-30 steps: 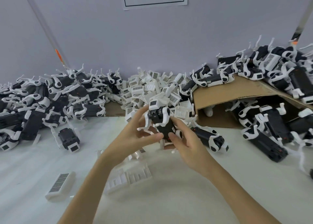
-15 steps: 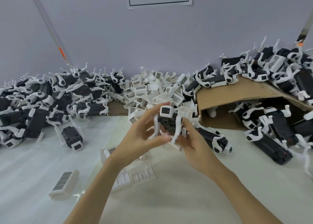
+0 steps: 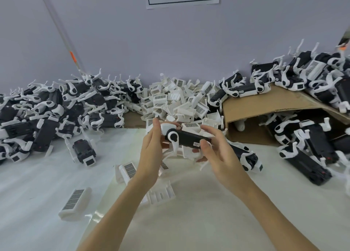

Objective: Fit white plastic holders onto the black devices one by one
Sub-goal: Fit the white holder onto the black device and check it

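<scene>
I hold a black device [image 3: 186, 138] lying sideways above the table, with a white holder fitted over its left end and white legs hanging below. My left hand [image 3: 151, 152] holds its left end, fingers along the white cap. My right hand [image 3: 217, 150] grips the right end, thumb on the near side, fingers over the top. Behind it lies a heap of loose white holders [image 3: 178, 103]. Fitted devices are piled at the left [image 3: 56, 110]. More devices lie at the right [image 3: 310, 146].
An open cardboard box [image 3: 265, 106] lies on its side at the right, with devices on top and inside. Loose white holders [image 3: 73, 203] lie on the white table near my left forearm. One device [image 3: 83, 152] stands alone at the left. A wall closes the back.
The device has turned from roughly upright to lying sideways between my hands. My hands have shifted to its two ends.
</scene>
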`<state>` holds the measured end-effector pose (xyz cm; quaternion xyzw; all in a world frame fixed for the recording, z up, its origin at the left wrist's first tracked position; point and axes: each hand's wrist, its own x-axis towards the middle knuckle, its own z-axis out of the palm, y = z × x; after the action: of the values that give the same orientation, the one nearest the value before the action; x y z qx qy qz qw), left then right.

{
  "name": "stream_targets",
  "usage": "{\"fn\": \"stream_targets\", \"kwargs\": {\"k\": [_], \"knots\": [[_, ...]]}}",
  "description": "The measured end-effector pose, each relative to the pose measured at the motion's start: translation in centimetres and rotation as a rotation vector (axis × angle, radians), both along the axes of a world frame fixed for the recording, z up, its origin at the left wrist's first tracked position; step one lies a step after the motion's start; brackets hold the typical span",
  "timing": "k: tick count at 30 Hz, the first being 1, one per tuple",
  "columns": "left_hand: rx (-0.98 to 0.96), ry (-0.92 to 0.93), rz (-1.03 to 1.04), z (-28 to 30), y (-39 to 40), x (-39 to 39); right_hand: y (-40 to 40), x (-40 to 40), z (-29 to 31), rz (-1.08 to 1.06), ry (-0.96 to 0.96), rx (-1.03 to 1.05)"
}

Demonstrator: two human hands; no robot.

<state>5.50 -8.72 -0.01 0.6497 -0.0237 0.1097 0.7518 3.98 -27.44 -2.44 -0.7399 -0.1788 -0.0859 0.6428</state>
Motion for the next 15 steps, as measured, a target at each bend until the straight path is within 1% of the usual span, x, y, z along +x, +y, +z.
{"fn": "stream_targets", "kwargs": {"k": [1, 3, 5, 7, 9, 11, 15], "knots": [[0.045, -0.001, 0.022, 0.0, 0.1, 0.1, 0.0, 0.0, -0.1, -0.021, -0.034, -0.002], [0.029, -0.024, 0.022, 0.0, 0.3, 0.1, -0.1, 0.1, -0.2, -0.059, -0.158, -0.093], [-0.092, -0.074, 0.056, 0.1, 0.1, -0.1, 0.1, 0.1, -0.5, -0.069, -0.332, -0.252], [-0.267, -0.094, 0.118, 0.2, 0.0, -0.3, 0.8, -0.1, -0.8, -0.069, -0.442, -0.373], [-0.433, -0.085, 0.139, 0.3, 0.6, -0.4, 1.6, -0.4, -1.0, -0.080, -0.453, -0.419], [-0.522, -0.059, 0.128, 0.3, 1.4, -0.2, 2.1, -0.8, -1.3, -0.098, -0.482, -0.453], [-0.509, -0.074, 0.083, 0.5, 1.8, -0.2, 2.1, -0.9, -1.1, -0.114, -0.486, -0.464]]}}
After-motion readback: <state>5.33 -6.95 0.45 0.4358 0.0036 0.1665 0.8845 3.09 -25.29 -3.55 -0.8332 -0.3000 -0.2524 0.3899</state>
